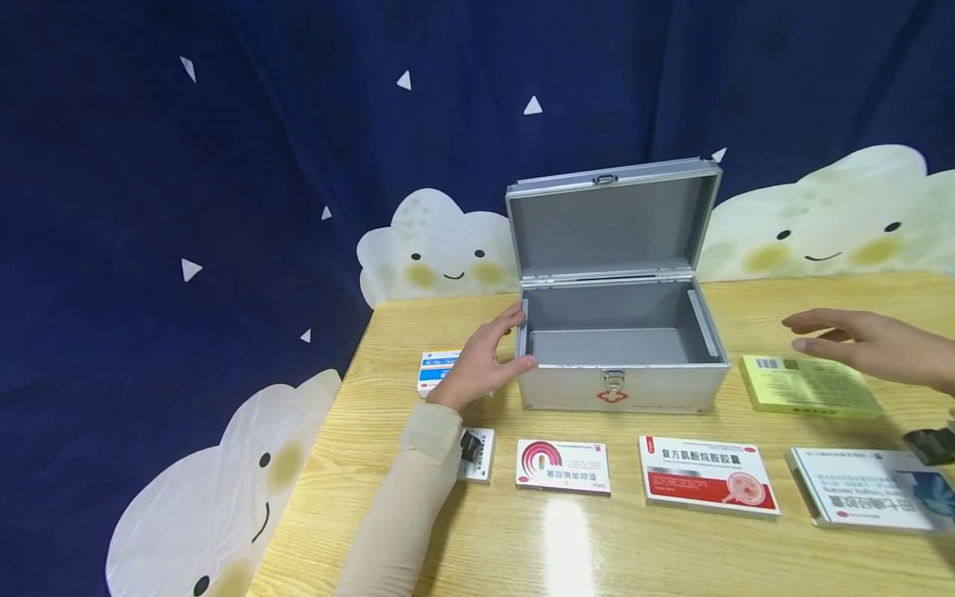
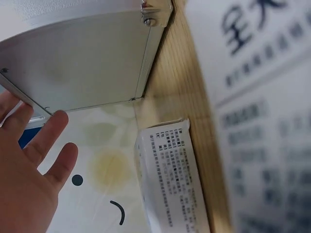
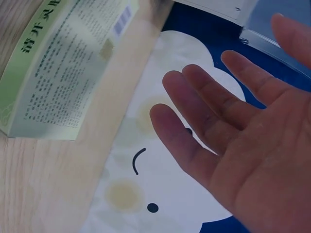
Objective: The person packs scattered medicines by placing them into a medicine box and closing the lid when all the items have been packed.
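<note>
A silver metal medicine case (image 1: 567,388) with a red cross on its front stands with its lid (image 1: 612,228) raised; no contents show inside. My left hand (image 1: 481,365) is at the case's left side, fingers by the rim and thumb near the front corner. In the left wrist view, the fingers (image 2: 51,133) are spread along the side wall's edge. To the right, my right hand (image 1: 858,336) hovers over a yellow-green medicine box (image 1: 809,390), holding nothing. The right wrist view shows its fingers (image 3: 194,141) relaxed, apart from the green box (image 3: 63,73).
In front of the case lie a white-and-pink medicine box (image 1: 563,467), a red-and-white one (image 1: 709,477) and a white-and-blue one (image 1: 865,489). A blue-and-white box (image 1: 436,365) and another white box (image 1: 481,456) are partly hidden by my left arm. A dark blue curtain (image 1: 448,50) hangs behind.
</note>
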The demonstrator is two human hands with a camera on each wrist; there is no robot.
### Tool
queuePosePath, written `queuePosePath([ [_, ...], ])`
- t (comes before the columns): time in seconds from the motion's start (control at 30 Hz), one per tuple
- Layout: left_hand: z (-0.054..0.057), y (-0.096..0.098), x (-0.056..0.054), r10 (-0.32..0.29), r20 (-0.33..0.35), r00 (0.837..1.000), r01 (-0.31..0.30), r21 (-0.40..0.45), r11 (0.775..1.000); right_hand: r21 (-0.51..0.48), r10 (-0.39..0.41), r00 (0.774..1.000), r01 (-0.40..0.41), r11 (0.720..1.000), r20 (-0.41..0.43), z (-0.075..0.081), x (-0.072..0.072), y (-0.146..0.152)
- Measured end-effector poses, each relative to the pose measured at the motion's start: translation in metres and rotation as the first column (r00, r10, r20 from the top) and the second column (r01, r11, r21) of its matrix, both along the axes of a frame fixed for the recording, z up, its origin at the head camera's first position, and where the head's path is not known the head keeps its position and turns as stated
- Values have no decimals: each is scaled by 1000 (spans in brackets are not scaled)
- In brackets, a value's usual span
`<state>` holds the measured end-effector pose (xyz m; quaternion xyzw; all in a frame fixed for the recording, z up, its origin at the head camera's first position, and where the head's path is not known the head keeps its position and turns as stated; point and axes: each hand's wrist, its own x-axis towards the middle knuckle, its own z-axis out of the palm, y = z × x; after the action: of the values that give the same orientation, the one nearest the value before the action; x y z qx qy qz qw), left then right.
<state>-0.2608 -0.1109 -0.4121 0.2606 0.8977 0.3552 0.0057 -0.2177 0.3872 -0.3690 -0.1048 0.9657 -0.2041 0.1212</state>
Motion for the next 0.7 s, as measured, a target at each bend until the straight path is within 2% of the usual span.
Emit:
queuePosePath([
  [0.33, 3, 3, 0, -49, 27, 998, 47, 48, 998, 43, 6, 1000, -6, 999, -5, -4, -5, 1],
  [0.53, 5, 1, 2, -24, 41, 999, 22, 49, 999, 50, 10, 1000, -9, 999, -17, -7, -8, -1],
  [0.7, 6, 1, 1, -22, 37, 999, 20, 37, 999, 47, -3, 1000, 2, 999, 26, -10, -11, -5],
])
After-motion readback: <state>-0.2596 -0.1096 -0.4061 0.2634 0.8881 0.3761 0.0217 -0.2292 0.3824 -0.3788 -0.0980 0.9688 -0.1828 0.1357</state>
